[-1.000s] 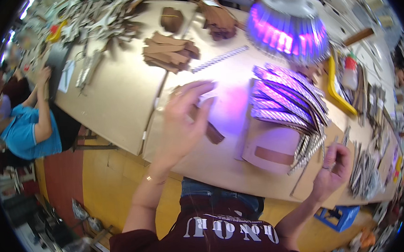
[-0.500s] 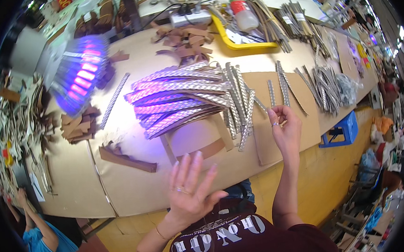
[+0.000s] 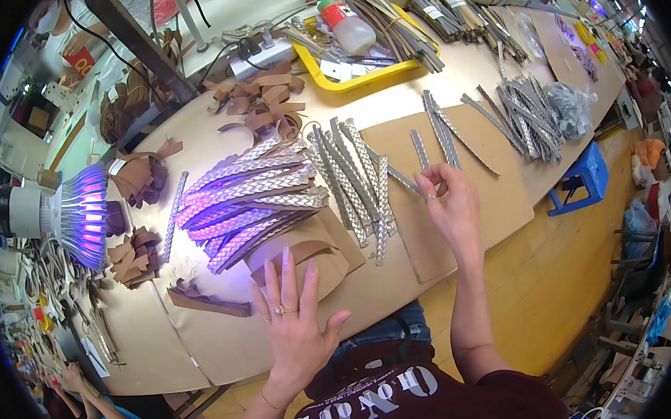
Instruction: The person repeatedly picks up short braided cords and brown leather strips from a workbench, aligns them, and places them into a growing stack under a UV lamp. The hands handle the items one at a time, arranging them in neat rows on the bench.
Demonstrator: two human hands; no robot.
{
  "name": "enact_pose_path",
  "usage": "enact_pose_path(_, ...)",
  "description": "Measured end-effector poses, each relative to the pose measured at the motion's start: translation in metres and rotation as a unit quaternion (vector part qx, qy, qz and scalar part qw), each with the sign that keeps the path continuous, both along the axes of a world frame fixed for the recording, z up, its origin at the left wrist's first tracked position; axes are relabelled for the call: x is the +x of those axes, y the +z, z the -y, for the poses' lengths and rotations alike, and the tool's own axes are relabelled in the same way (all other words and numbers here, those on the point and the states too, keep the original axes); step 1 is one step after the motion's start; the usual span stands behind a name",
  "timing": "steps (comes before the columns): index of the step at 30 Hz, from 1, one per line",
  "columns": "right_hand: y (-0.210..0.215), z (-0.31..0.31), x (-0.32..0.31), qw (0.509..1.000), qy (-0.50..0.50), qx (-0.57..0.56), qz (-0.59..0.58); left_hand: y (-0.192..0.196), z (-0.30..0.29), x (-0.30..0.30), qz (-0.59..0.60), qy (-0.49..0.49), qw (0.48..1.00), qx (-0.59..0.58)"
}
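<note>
1. While the left hand (image 3: 293, 321) lies flat with its fingers spread, it presses on a brown leather piece (image 3: 308, 260) at the near edge of the pale wooden surface (image 3: 150, 339).
2. The right hand (image 3: 452, 205) hovers over a brown cardboard sheet (image 3: 498, 198), its fingertips drawn together and pinching the end of a thin silver braided strip (image 3: 399, 178).
3. A fanned heap of silver braided strips (image 3: 249, 196) lies just beyond the left hand, tinted violet by a purple-glowing lamp (image 3: 79, 216) at the left.
4. More braided strips (image 3: 357, 184) lie between the heap and the right hand.
5. A yellow plastic tray (image 3: 357, 79) stands at the far side.
</note>
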State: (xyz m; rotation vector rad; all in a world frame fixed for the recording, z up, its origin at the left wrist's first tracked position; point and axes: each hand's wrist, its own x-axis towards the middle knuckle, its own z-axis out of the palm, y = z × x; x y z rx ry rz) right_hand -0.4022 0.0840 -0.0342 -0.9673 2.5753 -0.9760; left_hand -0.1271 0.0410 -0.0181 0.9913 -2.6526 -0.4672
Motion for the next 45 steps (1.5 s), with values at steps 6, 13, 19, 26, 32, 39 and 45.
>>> enact_pose_path(6,-0.016,0.032,0.014,0.989,0.084,-0.021,-0.121,-0.011,-0.017,-0.001,-0.071,0.060,0.995,-0.046)
enact_pose_path(13,-0.028,0.060,0.027,0.957,0.141,0.106,-0.231,-0.008,-0.036,-0.002,-0.111,0.042,0.991,-0.060)
enact_pose_path(19,-0.025,0.067,0.022,0.967,0.144,0.108,-0.183,-0.003,-0.028,0.001,-0.166,0.026,0.985,-0.039)
enact_pose_path(26,-0.018,0.052,-0.003,0.972,0.081,-0.048,0.215,0.004,-0.022,0.006,-0.259,0.031,0.965,-0.024)
enact_pose_path(32,-0.002,0.024,-0.007,0.894,0.103,-0.352,0.258,0.014,-0.012,0.009,-0.338,-0.046,0.938,0.066)
enact_pose_path(39,0.040,-0.006,0.061,0.805,0.359,-0.471,-0.049,0.039,-0.001,-0.003,-0.446,0.006,0.630,0.636)
enact_pose_path(45,0.038,0.010,0.096,0.775,0.504,-0.368,-0.104,0.052,0.022,0.010,-0.542,0.077,0.605,0.578)
